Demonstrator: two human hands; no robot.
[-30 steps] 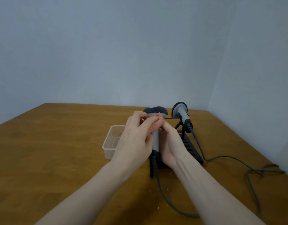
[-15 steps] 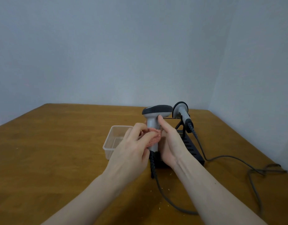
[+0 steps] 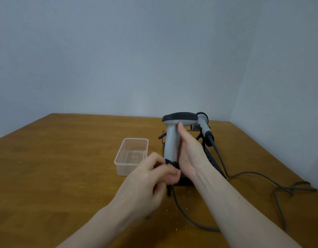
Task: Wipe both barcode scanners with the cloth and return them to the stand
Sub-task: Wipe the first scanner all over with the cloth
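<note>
My right hand [image 3: 189, 153] grips the handle of a grey barcode scanner [image 3: 172, 136] with a dark head, holding it upright above the table. My left hand [image 3: 151, 178] is blurred and curled at the bottom of that handle, closed around a pink cloth [image 3: 172, 177] of which only a small part shows. A second grey scanner [image 3: 204, 125] rests tilted in the black stand [image 3: 212, 162] just behind my right hand. Most of the stand is hidden by my hands and the held scanner.
A clear plastic container [image 3: 131, 155] sits left of the stand on the wooden table [image 3: 56, 167]. Grey scanner cables [image 3: 253, 174] trail to the right and loop near the table's right edge. Another cable [image 3: 183, 213] runs forward between my arms. Walls close in behind and right.
My left hand with the pink cloth has slid down the scanner from the head to the bottom of the handle. The scanner's head and handle are now uncovered.
</note>
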